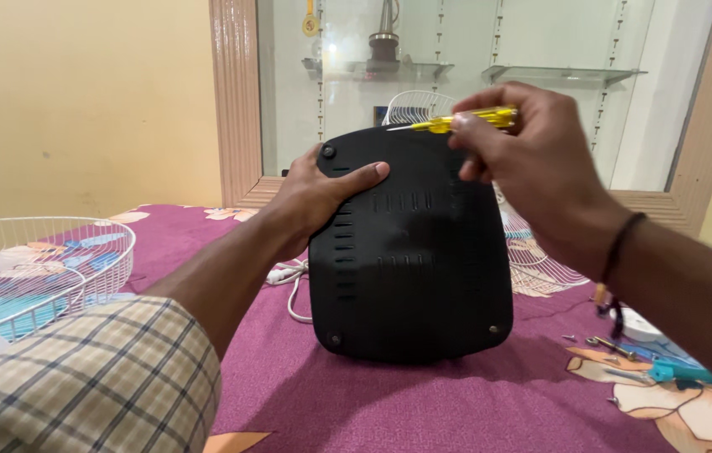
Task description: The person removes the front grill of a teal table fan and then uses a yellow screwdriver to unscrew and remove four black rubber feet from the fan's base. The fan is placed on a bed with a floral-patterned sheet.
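So there's a black plastic base plate (410,252), squarish with rounded corners, standing upright on a bed covered in a purple floral bedsheet (423,403). It has rows of little vent slots and screw holes in the corners. No labels or stickers that I can make out on it.

Left hand (318,197) is gripping the plate's upper left edge, thumb laid flat across the face, the other fingers wrapped round behind, so they're clamped on it.

Right hand (532,159) is up at the top edge of the plate, fingers pinched tight around a yellow screwdriver (456,122) with a see-through handle. The shaft points left, tip just over the top rim. Can't tell if the tip is actually touching anything.

Other stuff around: a white wire fan guard (37,268) on the left of the bed, another white wire grille (540,264) behind the plate on the right, a white cord (293,289) just beside the plate's left edge, and a few loose screws (603,344) plus a teal-handled tool (679,372) at the right.
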